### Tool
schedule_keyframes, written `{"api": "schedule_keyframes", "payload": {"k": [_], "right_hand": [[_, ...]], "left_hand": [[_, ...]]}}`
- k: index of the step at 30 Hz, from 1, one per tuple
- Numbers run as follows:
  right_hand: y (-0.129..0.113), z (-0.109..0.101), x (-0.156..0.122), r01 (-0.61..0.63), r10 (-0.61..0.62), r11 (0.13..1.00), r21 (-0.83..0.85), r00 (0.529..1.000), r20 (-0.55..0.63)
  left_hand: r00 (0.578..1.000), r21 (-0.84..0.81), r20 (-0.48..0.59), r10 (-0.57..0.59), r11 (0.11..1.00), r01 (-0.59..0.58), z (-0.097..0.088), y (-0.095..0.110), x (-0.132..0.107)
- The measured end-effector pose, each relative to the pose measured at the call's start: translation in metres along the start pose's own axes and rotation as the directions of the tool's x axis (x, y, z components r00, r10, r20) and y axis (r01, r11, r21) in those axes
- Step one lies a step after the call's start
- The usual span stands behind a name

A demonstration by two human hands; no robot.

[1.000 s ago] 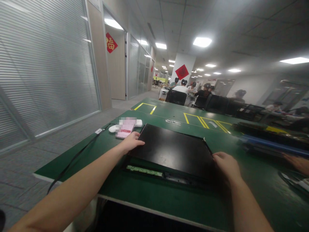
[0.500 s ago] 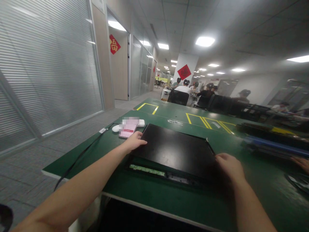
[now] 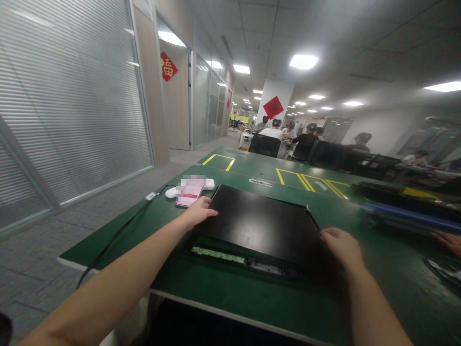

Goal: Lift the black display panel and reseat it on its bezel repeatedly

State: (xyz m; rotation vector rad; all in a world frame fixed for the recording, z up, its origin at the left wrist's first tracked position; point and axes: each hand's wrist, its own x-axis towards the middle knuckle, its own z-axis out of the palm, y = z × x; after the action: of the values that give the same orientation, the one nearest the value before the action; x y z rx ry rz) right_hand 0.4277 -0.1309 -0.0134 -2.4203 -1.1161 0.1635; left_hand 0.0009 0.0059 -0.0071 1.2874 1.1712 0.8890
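A flat black display panel (image 3: 262,221) lies on the green table in front of me, its face dark and glossy. My left hand (image 3: 200,212) grips its left edge, thumb on top and the other fingers round the side. At the right edge my right hand (image 3: 340,245) holds the panel, with its fingertips partly hidden. Along the panel's near side runs a black strip with a green circuit board (image 3: 218,255) exposed in it. A small light tab shows at the panel's far right corner.
A phone (image 3: 188,196) and white devices lie left of the panel, with a black cable (image 3: 118,235) running off the table's left edge. Yellow tape marks (image 3: 306,181) the far tabletop (image 3: 252,166). At right are blurred blue and black parts (image 3: 406,216) and another person's hand (image 3: 446,241).
The view has shifted very slightly. Both hands keep their hold on the display panel, which has not visibly moved on the table.
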Motion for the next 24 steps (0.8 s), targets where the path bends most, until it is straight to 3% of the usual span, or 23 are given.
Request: {"api": "schedule_keyframes", "payload": {"k": [12, 24], "right_hand": [[0.000, -0.003, 0.000, -0.017, 0.016, 0.997, 0.069, 1.000, 0.023], [0.013, 0.005, 0.009, -0.033, 0.033, 0.985, 0.172, 0.999, 0.001]], "left_hand": [[0.993, -0.069, -0.117, -0.016, 0.998, 0.008, 0.001, -0.001, 0.005], [0.993, -0.130, -0.112, -0.044, 0.991, 0.030, 0.000, 0.002, 0.005]]}}
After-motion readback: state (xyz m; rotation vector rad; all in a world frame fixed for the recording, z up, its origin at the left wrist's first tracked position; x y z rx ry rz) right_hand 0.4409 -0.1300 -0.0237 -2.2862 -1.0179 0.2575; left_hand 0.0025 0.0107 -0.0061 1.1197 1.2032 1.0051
